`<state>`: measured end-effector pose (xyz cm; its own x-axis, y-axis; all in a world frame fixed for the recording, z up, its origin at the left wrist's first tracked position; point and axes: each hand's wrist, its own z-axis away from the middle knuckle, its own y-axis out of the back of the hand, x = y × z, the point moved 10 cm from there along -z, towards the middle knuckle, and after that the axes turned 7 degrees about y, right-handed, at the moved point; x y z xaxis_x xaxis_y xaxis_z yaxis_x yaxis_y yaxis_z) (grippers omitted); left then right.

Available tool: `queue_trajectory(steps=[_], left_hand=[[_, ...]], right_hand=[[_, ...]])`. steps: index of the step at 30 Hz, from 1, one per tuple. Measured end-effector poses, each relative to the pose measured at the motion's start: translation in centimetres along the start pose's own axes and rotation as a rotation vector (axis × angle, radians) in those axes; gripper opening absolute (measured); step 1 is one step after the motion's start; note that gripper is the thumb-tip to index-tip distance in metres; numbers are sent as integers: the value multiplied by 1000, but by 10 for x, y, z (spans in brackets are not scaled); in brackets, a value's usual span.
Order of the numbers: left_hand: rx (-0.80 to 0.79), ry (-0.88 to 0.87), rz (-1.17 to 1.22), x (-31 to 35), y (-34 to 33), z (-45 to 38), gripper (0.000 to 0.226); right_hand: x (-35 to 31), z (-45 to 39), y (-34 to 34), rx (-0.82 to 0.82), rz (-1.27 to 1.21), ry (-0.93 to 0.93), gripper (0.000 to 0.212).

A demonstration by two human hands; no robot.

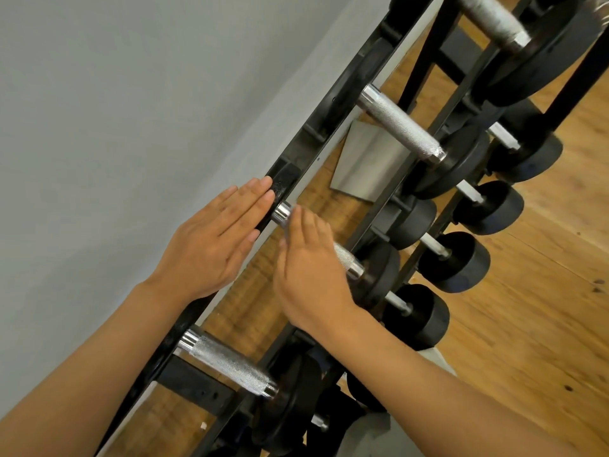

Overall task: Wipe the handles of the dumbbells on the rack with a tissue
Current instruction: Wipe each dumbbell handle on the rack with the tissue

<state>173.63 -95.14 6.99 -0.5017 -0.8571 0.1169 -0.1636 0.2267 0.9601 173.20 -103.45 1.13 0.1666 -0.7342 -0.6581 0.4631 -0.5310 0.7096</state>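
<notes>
Head view, looking down along the dumbbell rack (333,103), which runs diagonally from lower left to upper right against a grey wall (131,94). Left hand (211,242) is flat, fingers (253,192) straight and together, released, tips touching the black plate (283,183) at the wall-side end of the middle dumbbell. Right hand (309,272) lies over that dumbbell's handle (344,257), fingers extended along the knurled bar toward its chrome collar (282,212); they look mostly straight, but whether they curl under the bar is hidden by the back of the hand, so I cannot tell the grip. A thin pale edge shows at the right fingertips (possibly the tissue, too small and blurred to confirm). Handle sits on the top tier, between the two hands, bare knurling showing only past the right hand's knuckle side near the outer plate (379,275). Neighbouring handle (230,364) below-left is uncovered, another handle (398,127) above-right likewise, a fourth (491,18) at the top edge. Lower tier on the right carries smaller round-headed dumbbells (461,262) in a row. A grey metal plate (369,163) is visible behind the rack bars. Wood floor (527,324) under everything.
</notes>
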Motion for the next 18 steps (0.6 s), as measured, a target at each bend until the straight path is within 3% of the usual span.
queue_trajectory(steps=[2, 4, 7, 10, 15, 18], left_hand=[[-7, 10, 12, 1, 0, -1, 43], [-11, 27, 31, 1, 1, -1, 43], [-12, 44, 44, 0, 2, 1, 43], [-11, 70, 17, 0, 3, 2, 43], [-9, 199, -16, 9, -2, 5, 47], [-16, 265, -45, 12, -4, 6, 50]], right_hand=[[-13, -9, 3, 163, -3, 103, 58], [-8, -3, 8, 222, 105, 144, 54], [17, 25, 0, 146, 245, 127, 57], [40, 44, -17, -53, 282, -52, 61], [38, 42, -18, -210, 305, -221, 67], [16, 27, -14, -97, 243, -96, 61]])
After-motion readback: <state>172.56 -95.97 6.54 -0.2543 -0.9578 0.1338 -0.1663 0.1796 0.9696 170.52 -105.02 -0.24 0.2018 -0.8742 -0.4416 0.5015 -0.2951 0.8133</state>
